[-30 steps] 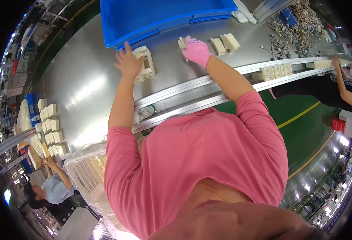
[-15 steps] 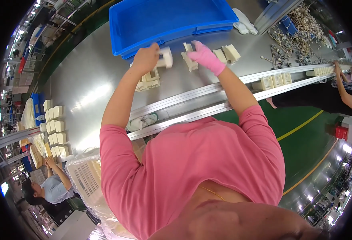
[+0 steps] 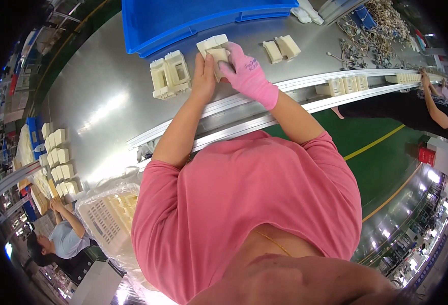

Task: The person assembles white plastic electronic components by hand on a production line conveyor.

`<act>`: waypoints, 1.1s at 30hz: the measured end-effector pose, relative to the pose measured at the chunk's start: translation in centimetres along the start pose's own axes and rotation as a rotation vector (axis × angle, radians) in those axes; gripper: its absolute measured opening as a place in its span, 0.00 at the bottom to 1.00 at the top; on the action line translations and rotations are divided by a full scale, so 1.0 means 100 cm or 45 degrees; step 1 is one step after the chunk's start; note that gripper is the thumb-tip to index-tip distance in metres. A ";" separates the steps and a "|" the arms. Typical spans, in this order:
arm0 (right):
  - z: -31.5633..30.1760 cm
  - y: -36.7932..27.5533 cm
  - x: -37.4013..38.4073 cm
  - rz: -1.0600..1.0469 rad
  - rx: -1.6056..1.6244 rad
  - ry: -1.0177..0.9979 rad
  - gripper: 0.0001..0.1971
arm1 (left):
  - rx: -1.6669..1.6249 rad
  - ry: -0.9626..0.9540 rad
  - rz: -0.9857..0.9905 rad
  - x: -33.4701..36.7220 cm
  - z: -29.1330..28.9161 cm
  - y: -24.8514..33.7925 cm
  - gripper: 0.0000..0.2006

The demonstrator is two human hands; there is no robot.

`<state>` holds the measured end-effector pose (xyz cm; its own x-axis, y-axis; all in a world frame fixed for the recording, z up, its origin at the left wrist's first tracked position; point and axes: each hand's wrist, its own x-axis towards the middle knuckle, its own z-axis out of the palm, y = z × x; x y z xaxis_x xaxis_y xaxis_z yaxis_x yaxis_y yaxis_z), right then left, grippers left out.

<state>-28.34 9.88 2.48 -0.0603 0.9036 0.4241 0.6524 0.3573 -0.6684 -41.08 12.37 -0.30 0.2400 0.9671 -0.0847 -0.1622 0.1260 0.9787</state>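
Both hands are together on a cream plastic housing just above the metal table, in front of the blue bin. My bare left hand grips it from the left, with the fingers upright along its side. My right hand, in a pink glove, closes round it from the right, thumb toward the front. A smaller cream block shows between the hands, but whether it is a separate piece cannot be made out. Left of my left hand stand open cream plastic frames, side by side. Two cream pieces lie beyond my right hand.
A large blue bin stands at the back. White gloves and a heap of cables lie to its right. Metal rails edge the table's near side. Rows of cream parts stand at left, near another person.
My hands, apart before with a cream part at each, have come together on one housing. The view has shifted, so the bin and table sit higher and further left.
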 end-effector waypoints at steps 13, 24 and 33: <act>-0.024 -0.026 0.001 0.090 0.348 -0.323 0.20 | -0.322 -0.280 -0.160 -0.002 -0.009 -0.004 0.24; -0.083 -0.009 -0.003 0.177 0.885 -0.484 0.32 | 0.204 -0.973 -0.602 -0.006 0.001 0.045 0.17; -0.136 0.048 -0.064 0.407 -1.271 -0.193 0.19 | 2.027 -0.256 0.338 0.081 -0.094 0.026 0.17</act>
<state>-14.59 2.65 4.87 0.1748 0.9660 0.1904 0.9755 -0.1961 0.0992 -48.59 22.60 -0.19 0.5030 0.8642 0.0080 0.8518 -0.4973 0.1646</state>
